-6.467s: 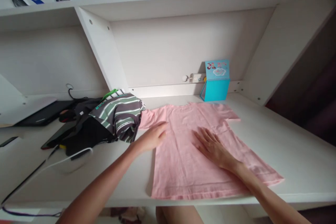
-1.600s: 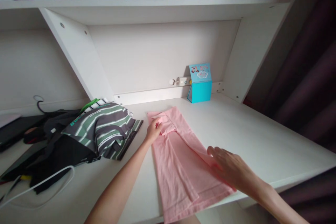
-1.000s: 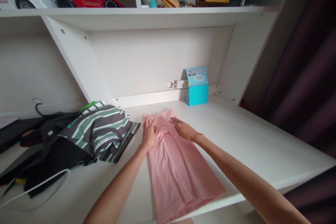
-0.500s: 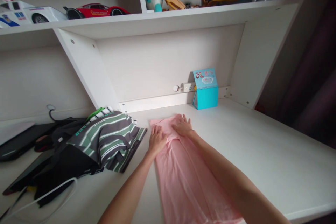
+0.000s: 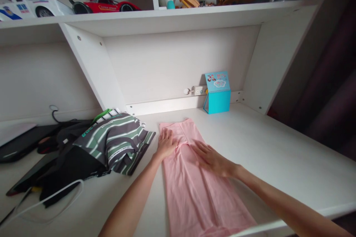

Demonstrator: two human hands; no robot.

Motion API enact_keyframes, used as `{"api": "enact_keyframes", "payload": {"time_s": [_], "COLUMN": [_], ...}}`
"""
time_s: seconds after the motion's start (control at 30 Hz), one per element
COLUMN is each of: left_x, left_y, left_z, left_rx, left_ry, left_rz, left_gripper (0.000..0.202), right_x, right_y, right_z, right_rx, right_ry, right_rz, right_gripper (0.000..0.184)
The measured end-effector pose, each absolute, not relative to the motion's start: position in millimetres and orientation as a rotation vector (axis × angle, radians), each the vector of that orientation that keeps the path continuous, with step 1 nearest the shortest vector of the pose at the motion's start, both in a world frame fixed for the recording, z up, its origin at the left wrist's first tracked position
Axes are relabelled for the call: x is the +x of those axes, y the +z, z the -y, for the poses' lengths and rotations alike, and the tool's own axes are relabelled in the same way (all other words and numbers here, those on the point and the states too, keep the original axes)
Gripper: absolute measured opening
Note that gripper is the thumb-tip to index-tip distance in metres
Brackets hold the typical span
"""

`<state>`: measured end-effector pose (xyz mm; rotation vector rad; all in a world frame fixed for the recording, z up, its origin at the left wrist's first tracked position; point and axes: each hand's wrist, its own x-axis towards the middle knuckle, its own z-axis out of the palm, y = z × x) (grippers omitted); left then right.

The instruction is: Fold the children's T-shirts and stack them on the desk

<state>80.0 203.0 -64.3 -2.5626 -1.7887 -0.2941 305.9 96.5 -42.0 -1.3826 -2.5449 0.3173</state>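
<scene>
Since the previous frame, I see the right hand [image 5: 213,158] has slid nearer the front edge of the tabletop [image 5: 292,155]. It lies flat, fingers outstretched, on the folded pink shirt [image 5: 196,189], gripping nothing; the left hand [image 5: 166,144] rests likewise near the shirt's far end. The shirt reaches that front edge.

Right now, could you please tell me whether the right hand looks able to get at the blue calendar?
Probably yes: the right hand rests on the pink shirt, and nothing visible stands between it and the blue calendar farther back on the white desk.
</scene>
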Motion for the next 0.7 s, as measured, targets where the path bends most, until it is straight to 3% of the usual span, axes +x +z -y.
{"api": "enact_keyframes", "payload": {"time_s": [0.13, 0.3, 0.4, 0.53, 0.63, 0.7], "left_x": [86.0, 86.7, 68.7, 39.7, 29.7, 28.9], "left_y": [-57.0, -14.6, 3.4, -20.8, -37.7, -24.5], "left_z": [-198.5, -138.1, -67.0, 12.0, 37.5, 41.9], "left_rx": [-2.569, -2.734, -3.108, -3.212, -3.107, -3.239], "left_ry": [-0.395, -0.451, -0.307, -0.071, -0.156, -0.176], "left_rz": [1.79, 1.633, 1.265, 0.891, 0.825, 0.709], "left_gripper": [0.056, 0.05, 0.059, 0.085, 0.071, 0.058], "right_x": [335.5, 345.2, 341.9, 340.9, 347.1, 353.0], "right_y": [-23.2, -22.5, -47.6, -68.0, -55.0, -32.7], "right_z": [1.2, 58.1, 61.1, 60.8, 69.2, 75.0], "right_rx": [-1.309, -1.223, -1.308, -1.343, -1.263, -1.23], "right_ry": [0.462, 0.446, 0.292, 0.276, 0.422, 0.556], "right_rz": [2.614, 2.623, 2.563, 2.543, 2.509, 2.445], "right_gripper": [0.071, 0.09, 0.071, 0.056, 0.047, 0.04]}}
